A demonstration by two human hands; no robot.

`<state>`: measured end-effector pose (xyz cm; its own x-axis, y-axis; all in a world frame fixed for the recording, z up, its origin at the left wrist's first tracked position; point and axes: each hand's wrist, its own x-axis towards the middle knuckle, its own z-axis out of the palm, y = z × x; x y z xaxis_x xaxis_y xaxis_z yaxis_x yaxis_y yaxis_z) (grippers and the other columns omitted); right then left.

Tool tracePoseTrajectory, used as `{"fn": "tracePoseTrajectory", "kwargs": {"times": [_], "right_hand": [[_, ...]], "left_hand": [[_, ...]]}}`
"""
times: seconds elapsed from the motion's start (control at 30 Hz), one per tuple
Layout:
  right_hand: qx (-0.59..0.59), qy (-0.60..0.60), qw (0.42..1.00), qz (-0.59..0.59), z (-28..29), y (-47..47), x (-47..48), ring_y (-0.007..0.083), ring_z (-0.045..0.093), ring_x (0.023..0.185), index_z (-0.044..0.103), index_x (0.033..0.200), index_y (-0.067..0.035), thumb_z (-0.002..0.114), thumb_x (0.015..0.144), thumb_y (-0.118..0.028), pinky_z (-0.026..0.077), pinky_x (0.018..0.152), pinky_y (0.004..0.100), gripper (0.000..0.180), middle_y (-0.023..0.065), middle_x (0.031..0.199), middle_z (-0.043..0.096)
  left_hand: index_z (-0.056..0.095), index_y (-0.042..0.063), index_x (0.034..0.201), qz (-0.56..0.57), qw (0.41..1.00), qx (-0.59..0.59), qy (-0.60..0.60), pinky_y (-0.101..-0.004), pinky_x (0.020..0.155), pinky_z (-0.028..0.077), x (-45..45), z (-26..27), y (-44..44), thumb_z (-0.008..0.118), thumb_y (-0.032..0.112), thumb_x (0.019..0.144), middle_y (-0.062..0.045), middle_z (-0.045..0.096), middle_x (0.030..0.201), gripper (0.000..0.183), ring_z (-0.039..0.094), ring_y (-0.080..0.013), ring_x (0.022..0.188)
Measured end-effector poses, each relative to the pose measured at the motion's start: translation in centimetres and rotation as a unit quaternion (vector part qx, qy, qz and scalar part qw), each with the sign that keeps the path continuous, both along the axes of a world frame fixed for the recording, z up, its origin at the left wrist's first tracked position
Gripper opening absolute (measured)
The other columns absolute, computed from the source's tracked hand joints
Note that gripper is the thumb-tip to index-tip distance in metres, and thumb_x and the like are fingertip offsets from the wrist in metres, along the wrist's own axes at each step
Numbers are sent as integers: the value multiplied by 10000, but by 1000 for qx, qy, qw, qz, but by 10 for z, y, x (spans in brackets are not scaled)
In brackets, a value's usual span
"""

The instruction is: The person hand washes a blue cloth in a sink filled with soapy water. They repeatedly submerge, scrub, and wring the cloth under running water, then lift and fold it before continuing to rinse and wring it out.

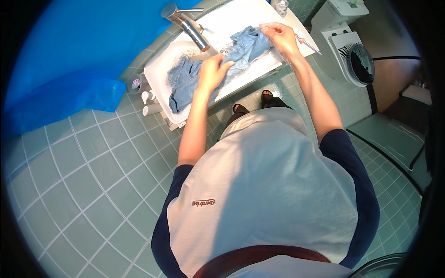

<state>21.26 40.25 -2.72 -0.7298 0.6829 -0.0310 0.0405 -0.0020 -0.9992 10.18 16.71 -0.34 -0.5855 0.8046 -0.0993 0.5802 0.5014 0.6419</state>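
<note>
A wet blue garment [244,48], denim-like, lies crumpled across the white washbasin [153,74], with suds and small bubbles around it. My left hand [211,73] grips the cloth near its middle, thumb stretched to the right over the fabric. At the garment's right end, my right hand [281,37] pinches a raised edge, and clear water runs or splashes about those fingers. The lower left part of the garment rests against the basin's left side and front rim. Above my left hand is the chrome faucet [194,33], its spout pointing down towards the cloth.
A small white-handled brush or similar item [306,41] lies on the right ledge, with a clear pump bottle [281,7] behind. Toiletry bottles [147,96] stand left of the basin. Blue plastic sheeting [80,52] hangs at left. A toilet [342,52] is at right.
</note>
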Motion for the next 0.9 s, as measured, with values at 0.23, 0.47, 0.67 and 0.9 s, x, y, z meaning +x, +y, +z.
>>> {"fn": "tracePoseTrajectory", "kwargs": {"times": [0.23,0.47,0.67,0.9], "right_hand": [[-107,-2,994,-16,5,5,20,138,587,853,566,1218,-36,654,848,-170,468,728,248,403,77,1013,625],[191,-368,904,105,-6,-12,20,353,572,1084,500,1228,43,753,708,-420,454,904,370,741,264,1147,585],[203,-246,938,138,-3,15,4,249,654,869,651,1061,4,758,711,-364,497,772,331,519,160,946,675],[283,-76,955,35,22,-11,17,152,623,635,578,1128,3,756,713,-297,502,580,285,543,89,798,647]], "left_hand": [[568,21,712,196,955,155,-161,-214,516,323,-20,6,-51,719,237,819,63,461,608,285,384,-33,581],[612,-34,937,112,986,-93,-80,-334,697,419,-14,-16,-87,475,575,895,-116,595,838,625,533,-187,769],[630,-21,808,178,977,66,-94,-296,565,397,-9,17,-67,651,338,856,-69,538,623,363,473,-129,599],[635,-50,791,216,957,188,40,-286,552,387,-1,42,-86,731,244,787,-105,579,668,309,481,-160,575]]}}
